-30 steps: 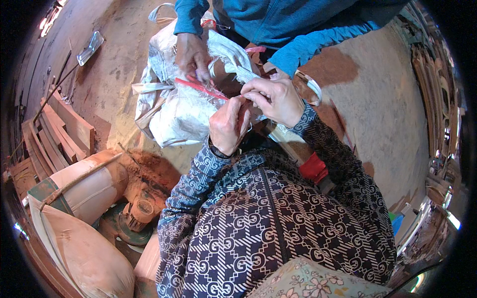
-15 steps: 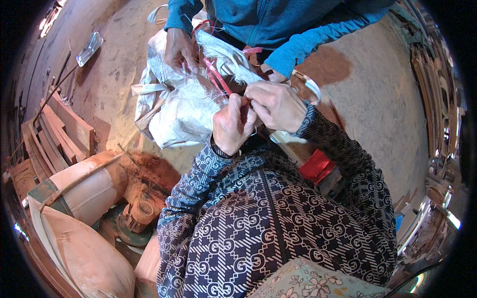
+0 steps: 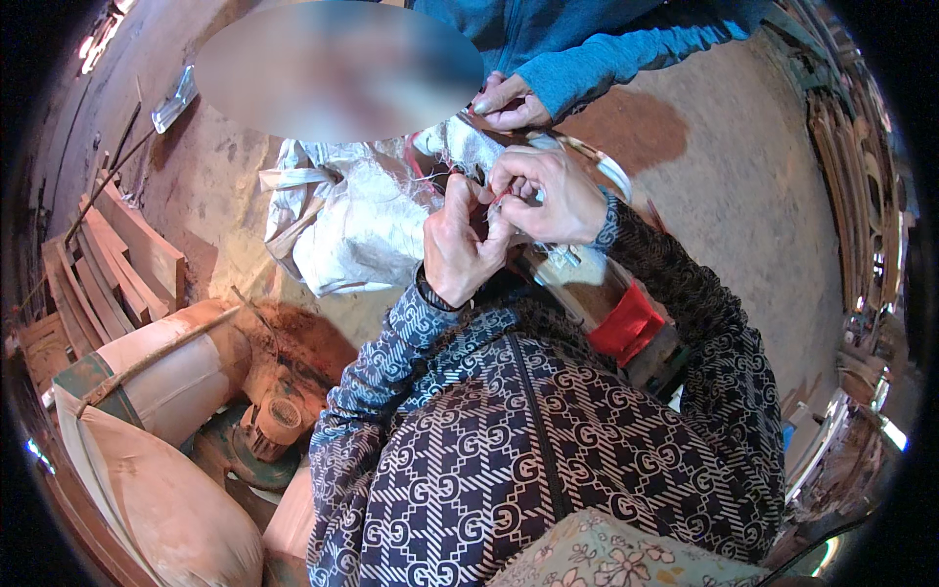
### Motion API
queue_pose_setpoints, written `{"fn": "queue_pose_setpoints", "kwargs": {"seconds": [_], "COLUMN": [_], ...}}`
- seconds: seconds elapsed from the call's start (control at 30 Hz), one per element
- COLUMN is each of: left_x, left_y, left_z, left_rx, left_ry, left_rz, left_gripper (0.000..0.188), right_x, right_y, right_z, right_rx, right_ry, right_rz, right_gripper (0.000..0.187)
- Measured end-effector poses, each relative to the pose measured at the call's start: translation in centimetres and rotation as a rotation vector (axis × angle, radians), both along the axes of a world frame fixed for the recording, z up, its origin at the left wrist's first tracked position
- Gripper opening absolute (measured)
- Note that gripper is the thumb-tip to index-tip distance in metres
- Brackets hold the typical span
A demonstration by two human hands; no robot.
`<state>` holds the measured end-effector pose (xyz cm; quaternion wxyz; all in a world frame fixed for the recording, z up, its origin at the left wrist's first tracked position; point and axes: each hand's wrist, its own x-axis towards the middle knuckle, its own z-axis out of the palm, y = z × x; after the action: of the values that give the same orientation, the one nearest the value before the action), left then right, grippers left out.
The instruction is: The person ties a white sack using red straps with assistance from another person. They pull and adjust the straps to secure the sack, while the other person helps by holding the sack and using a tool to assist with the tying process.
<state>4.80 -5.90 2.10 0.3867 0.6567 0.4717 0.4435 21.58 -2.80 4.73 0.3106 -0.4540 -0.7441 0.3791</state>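
A white woven plastic sack (image 3: 362, 230) with frayed edges lies crumpled in front of me. My left hand (image 3: 462, 240) is closed in a pinch near its torn edge. Touching it or nearly so, my right hand (image 3: 553, 196) is also pinched, its fingertips bent inward. A small bit of red strip (image 3: 503, 194) shows between the two hands, with thin loose threads around it. My fingers hide most of what they grip. Across from me, the hand of another person (image 3: 509, 102) in a blue sleeve is near the far edge of the sack.
Curved wooden boards (image 3: 108, 259) are stacked at the left. A dusty machine with a motor (image 3: 274, 423) and a stuffed pale bag (image 3: 161, 499) stand at the lower left. A red cloth (image 3: 627, 326) lies by my right forearm. More boards (image 3: 841, 186) lean at the right.
My right hand has turned so its fingertips show, with the red bit between them. The other person's right-side hand has drawn up and away from mine. A blurred patch now covers the upper left.
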Motion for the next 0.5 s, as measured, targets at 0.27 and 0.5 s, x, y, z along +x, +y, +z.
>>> {"fn": "queue_pose_setpoints", "kwargs": {"seconds": [0.27, 0.5], "left_x": [-2.1, -2.8], "left_y": [0.4, -0.1], "left_z": [1.5, -0.1], "left_rx": [-0.099, 0.053], "left_ry": [0.087, 0.021], "left_rz": [-0.005, -0.025], "left_gripper": [0.016, 0.014], "right_x": [-1.1, -0.7], "right_y": [0.5, 1.1], "right_z": [-3.9, -3.3], "right_rx": [-0.302, -0.274], "right_ry": [0.092, 0.009], "right_rz": [0.003, 0.227], "right_gripper": [0.020, 0.012]}}
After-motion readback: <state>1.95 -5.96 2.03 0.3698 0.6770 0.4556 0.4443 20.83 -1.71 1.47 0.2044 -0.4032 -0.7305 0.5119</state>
